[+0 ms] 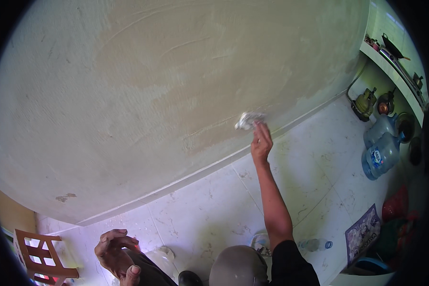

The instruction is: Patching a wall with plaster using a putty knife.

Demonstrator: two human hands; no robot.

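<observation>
My right hand [262, 143] reaches out to the wall [176, 81], its fingers closed on a whitish, crumpled-looking wad [250, 120]. Motion blur hides whether this wad is cloth or something smeared with paste. It is at the lower part of the wall, at the edge of a damp-looking beige patch with curved ridges. At the lower left, my left hand [117, 255] is held over my leg, fingers loosely bent and thumb apart, with nothing seen in it.
White floor tiles [200, 214] meet the wall at a baseboard. A brown plastic stool [45, 257] stands at lower left. A clear bottle [314, 245] lies right of my arm. Large blue water jugs [383, 155] and a green gas cylinder [364, 104] stand under a counter [391, 71].
</observation>
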